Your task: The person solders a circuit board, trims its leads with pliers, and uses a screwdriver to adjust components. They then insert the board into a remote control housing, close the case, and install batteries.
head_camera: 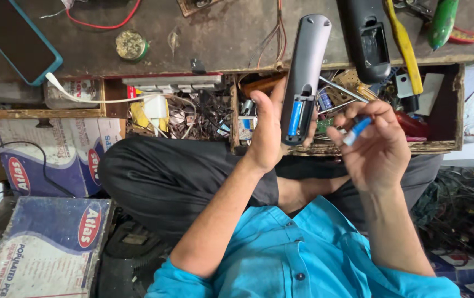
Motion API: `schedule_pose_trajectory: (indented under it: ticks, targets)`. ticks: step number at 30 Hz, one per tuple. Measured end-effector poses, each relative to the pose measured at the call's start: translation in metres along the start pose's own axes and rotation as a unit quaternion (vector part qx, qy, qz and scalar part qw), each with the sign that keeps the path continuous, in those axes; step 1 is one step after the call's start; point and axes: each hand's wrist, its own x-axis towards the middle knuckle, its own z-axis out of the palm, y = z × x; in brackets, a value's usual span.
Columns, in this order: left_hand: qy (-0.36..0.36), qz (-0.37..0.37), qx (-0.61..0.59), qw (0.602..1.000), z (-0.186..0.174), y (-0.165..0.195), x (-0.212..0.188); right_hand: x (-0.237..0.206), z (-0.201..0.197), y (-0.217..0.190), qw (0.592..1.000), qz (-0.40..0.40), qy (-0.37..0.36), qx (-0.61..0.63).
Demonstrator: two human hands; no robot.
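Observation:
My left hand (264, 129) grips a grey remote control (304, 72) held back side up, its battery bay uncovered. One blue battery (295, 117) sits inside the bay. My right hand (377, 146), just right of the remote, pinches a second blue battery (356, 131) between thumb and fingers. Both hands hover above an open wooden drawer (452, 146) full of small parts.
A black remote (366, 38) with its battery bay open lies on the worn bench (220, 38), beside a yellow-handled tool (405, 47) and a green-handled tool (442, 22). A phone in a teal case (16, 41) lies far left. Printed cartons (49, 243) sit at lower left.

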Motion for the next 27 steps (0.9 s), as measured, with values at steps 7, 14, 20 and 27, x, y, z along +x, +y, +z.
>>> schedule_pose_trajectory:
  ticks: [7,14,20,27]
  targets:
    - [-0.002,0.035,0.043,0.998,0.010,0.003,0.007,-0.004,0.025,-0.004,0.606,-0.355,-0.196,-0.684]
    - [0.043,0.073,0.259,0.962,0.009,-0.001,-0.001,0.001,0.033,-0.014,0.457,-0.411,-0.286,-0.735]
    - [0.104,0.121,0.406,0.900,0.020,-0.007,0.006,0.003,0.020,0.003,0.449,-0.438,-0.254,-0.736]
    - [0.169,0.043,0.368,0.913,0.034,0.008,0.008,-0.001,0.004,0.028,0.541,-0.428,-0.165,-0.704]
